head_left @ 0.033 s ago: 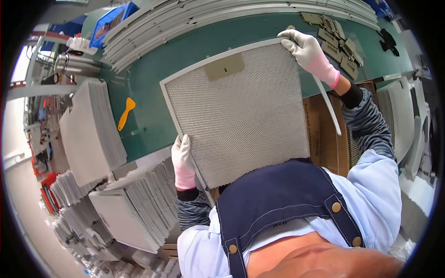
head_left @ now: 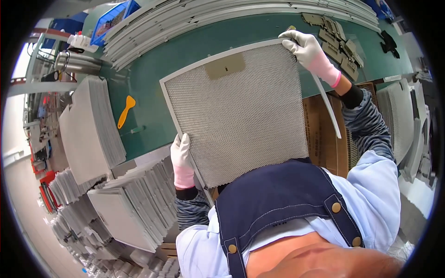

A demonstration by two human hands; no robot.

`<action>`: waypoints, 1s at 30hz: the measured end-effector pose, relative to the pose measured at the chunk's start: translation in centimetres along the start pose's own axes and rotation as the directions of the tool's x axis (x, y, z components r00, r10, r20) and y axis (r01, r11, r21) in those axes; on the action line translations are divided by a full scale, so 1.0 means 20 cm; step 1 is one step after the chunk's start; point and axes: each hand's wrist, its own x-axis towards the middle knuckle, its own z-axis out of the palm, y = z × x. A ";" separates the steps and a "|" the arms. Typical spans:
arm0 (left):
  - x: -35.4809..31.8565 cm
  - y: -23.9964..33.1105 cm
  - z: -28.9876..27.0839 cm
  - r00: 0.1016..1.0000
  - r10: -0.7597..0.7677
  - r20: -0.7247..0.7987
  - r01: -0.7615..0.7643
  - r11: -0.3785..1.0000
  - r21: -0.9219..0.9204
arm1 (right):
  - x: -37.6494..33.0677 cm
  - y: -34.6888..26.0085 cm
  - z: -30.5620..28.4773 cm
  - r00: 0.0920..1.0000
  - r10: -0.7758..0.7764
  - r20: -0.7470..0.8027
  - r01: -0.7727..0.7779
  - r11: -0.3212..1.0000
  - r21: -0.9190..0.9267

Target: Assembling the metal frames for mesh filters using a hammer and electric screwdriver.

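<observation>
A silvery metal mesh filter panel (head_left: 241, 120) is held tilted between my hands, its lower edge against my apron. White frame strips run along its far and left edges. A tan plate (head_left: 225, 68) with a small slot sits at the middle of the far edge. My left hand (head_left: 181, 155), in a white glove with a pink cuff, grips the left edge strip. At the far right corner my right hand (head_left: 303, 48), gloved alike, pinches the frame. From that corner a white strip (head_left: 328, 109) slants toward me, apart from the mesh's bare right edge.
Long white strips (head_left: 194, 23) lie along the green table's (head_left: 143, 97) far side. Tan plates (head_left: 336, 44) are piled at far right. A yellow scraper (head_left: 125, 112) lies left, beside stacked panels (head_left: 85, 132). A cardboard box (head_left: 320, 134) stands right of the mesh; more panels (head_left: 132, 208) stand lower left.
</observation>
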 end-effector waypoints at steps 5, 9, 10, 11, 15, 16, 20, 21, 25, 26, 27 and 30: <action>-0.02 0.02 0.02 1.000 -0.015 -0.013 0.015 1.000 -0.001 | 0.05 -0.01 -0.06 0.956 0.158 0.247 -0.205 0.963 0.177; -0.01 0.02 0.03 0.999 -0.021 0.036 0.022 0.999 -0.023 | 0.07 0.01 0.03 0.965 0.237 0.109 -0.256 0.782 0.569; -0.01 0.02 0.03 0.997 -0.021 0.073 0.022 1.000 -0.013 | 0.07 0.01 0.04 0.965 0.237 0.110 -0.257 0.781 0.570; -0.02 0.01 0.02 0.997 -0.023 0.072 0.024 1.000 -0.012 | 0.06 0.02 0.06 0.989 0.142 0.045 -0.148 0.934 0.326; -0.02 -0.03 0.00 0.999 -0.030 -0.016 0.030 0.999 0.015 | 0.11 0.04 -0.08 0.906 0.201 0.373 -0.247 0.966 0.079; -0.02 -0.05 0.01 0.999 -0.022 -0.047 0.023 1.000 0.017 | 0.10 0.04 -0.09 0.890 0.217 0.402 -0.326 0.918 0.226; -0.01 -0.05 0.01 0.994 -0.020 -0.108 0.019 1.000 -0.007 | 0.05 0.12 0.01 0.930 0.247 0.272 -0.317 0.913 0.256; -0.03 -0.05 0.00 0.990 -0.017 -0.142 0.017 1.000 -0.006 | 0.01 0.07 0.02 0.875 0.258 0.409 -0.413 0.839 0.354; -0.03 -0.06 0.03 0.995 -0.002 -0.098 0.000 1.000 -0.014 | -0.13 0.11 0.03 0.825 0.280 0.492 -0.545 0.627 0.556; -0.03 -0.08 0.01 0.994 -0.001 -0.106 -0.001 1.000 -0.020 | -0.18 0.14 0.09 0.841 0.291 0.457 -0.535 0.580 0.614; -0.02 -0.09 -0.01 0.993 0.001 -0.115 -0.004 1.000 -0.023 | -0.22 0.14 0.11 0.834 0.316 0.452 -0.549 0.556 0.624; -0.03 -0.11 -0.03 0.987 0.003 -0.161 -0.005 1.000 -0.012 | -0.43 0.07 0.11 0.807 0.326 0.492 -0.587 0.533 0.610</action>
